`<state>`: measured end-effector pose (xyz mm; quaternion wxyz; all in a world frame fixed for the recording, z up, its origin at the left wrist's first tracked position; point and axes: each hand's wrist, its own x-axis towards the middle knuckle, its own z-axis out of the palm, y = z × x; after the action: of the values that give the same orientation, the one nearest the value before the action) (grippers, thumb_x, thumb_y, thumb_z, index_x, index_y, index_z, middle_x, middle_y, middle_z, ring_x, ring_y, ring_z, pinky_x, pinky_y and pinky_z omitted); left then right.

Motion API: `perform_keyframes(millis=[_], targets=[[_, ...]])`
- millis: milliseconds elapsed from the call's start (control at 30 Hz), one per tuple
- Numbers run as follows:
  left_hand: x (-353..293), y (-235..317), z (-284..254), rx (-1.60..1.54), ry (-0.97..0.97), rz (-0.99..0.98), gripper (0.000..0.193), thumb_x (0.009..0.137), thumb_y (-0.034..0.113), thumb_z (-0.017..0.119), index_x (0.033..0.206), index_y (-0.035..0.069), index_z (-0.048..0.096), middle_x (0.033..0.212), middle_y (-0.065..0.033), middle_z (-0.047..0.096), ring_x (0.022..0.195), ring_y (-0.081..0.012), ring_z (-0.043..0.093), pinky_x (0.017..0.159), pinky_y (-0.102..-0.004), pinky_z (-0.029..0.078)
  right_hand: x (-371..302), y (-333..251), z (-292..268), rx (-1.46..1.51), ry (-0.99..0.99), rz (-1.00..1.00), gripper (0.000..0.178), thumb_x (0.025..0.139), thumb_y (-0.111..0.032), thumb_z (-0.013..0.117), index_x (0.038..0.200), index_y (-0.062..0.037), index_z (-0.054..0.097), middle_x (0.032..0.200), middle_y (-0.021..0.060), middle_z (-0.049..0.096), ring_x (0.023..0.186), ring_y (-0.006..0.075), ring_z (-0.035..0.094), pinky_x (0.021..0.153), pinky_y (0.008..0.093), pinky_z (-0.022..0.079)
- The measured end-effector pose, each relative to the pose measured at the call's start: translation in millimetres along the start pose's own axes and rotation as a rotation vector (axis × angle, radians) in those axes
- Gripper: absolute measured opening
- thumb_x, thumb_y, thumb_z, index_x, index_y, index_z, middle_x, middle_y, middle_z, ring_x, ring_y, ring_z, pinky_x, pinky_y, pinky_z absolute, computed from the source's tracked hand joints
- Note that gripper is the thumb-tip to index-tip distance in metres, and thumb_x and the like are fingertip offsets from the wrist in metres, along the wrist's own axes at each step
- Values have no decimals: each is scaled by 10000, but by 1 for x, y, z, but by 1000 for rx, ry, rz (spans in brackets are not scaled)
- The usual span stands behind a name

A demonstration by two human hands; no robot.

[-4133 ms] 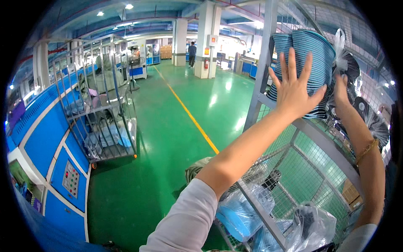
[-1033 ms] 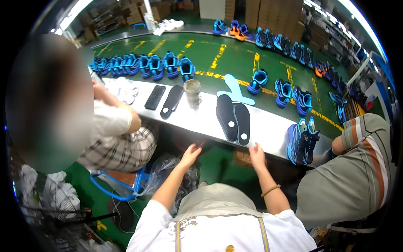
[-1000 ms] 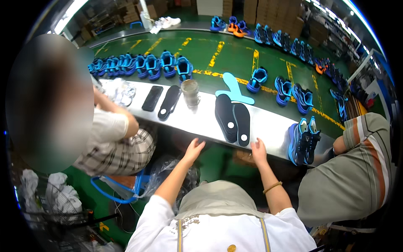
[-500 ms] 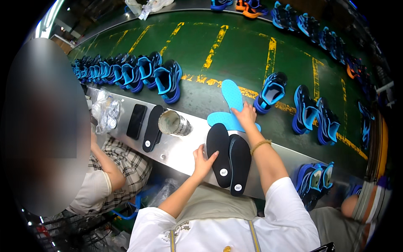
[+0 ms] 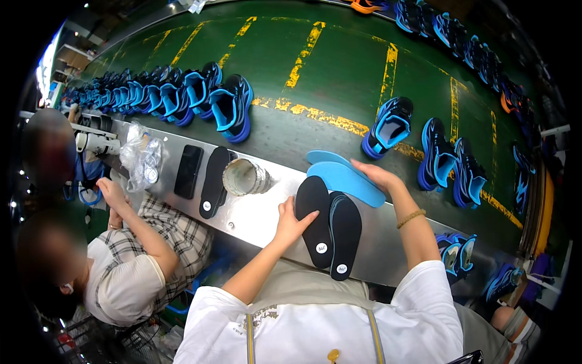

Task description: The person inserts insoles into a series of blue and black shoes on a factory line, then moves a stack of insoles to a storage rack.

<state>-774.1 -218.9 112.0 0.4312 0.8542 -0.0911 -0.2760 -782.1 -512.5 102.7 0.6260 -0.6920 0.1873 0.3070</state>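
Observation:
My left hand (image 5: 292, 222) holds the left edge of a black insole (image 5: 313, 212) with a round white sticker at its heel, thumb on top. A second black insole (image 5: 345, 233) lies beside it, slightly overlapped. Just beyond are two light-blue insoles, a nearer one (image 5: 342, 182) and a farther one (image 5: 327, 158) partly overlapping it. My right hand (image 5: 379, 175) is at the far edge of these blue insoles, closed on the farther one, fingers pointing left; its thumb is hidden.
Left on the metal bench (image 5: 267, 212) are a tin can (image 5: 245, 178), more black insoles (image 5: 213, 182), a black phone (image 5: 189, 171) and a plastic bag (image 5: 142, 155). Blue-black shoes (image 5: 388, 127) line the green belt (image 5: 339, 79). A co-worker (image 5: 130, 261) sits at left.
My right hand has swung the farther blue insole from pointing away down to the left, nearly alongside the other. My left hand stays on the black insole. The co-worker has leaned back, arm raised.

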Motion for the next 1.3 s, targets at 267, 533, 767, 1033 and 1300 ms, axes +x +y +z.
perform_keyframes(millis=[267, 533, 767, 1033, 1300], targets=[[-5, 8, 2, 78, -289, -6, 905, 688, 364, 690, 1269, -62, 143, 1157, -296, 272, 1050, -414, 388, 903, -414, 361, -95, -20, 49, -423, 564, -398, 420, 819, -51, 464, 1235, -46, 410, 1150, 205, 502, 1082, 314, 480, 908, 321, 364], [-69, 44, 121, -71, -452, -32, 876, 724, 239, 664, 1309, -11, 62, 1222, -285, 190, 1086, -400, 356, 936, -438, 332, -208, 53, 145, -623, 1149, 107, 587, 746, -7, 469, 1294, -191, 369, 1147, 192, 444, 1013, 360, 459, 850, 421, 363], [-26, 51, 105, 56, -428, 94, 424, 701, 78, 490, 1110, -2, 411, 1089, -222, 344, 979, -350, 388, 891, -413, 341, -217, 64, 194, -745, 1050, 307, 582, 711, -306, 622, 1237, -138, 439, 1217, 178, 404, 1121, 334, 367, 915, 477, 238], [163, 177, 76, 554, 104, 938, 433, 794, 219, 547, 1202, 117, 446, 1228, -153, 387, 1132, -337, 361, 924, -402, 310, -233, 89, 185, -528, 1160, 104, 485, 702, -180, 655, 1132, -24, 493, 1182, 200, 435, 1118, 331, 397, 971, 458, 260], [226, 225, 120, 335, -269, 868, 521, 840, 323, 520, 1277, 114, 329, 1016, -182, 562, 910, -340, 552, 766, -356, 438, -264, -2, 54, -527, 1444, -248, 413, 709, -32, 615, 1100, 58, 516, 1207, 232, 432, 980, 345, 475, 860, 363, 372]])
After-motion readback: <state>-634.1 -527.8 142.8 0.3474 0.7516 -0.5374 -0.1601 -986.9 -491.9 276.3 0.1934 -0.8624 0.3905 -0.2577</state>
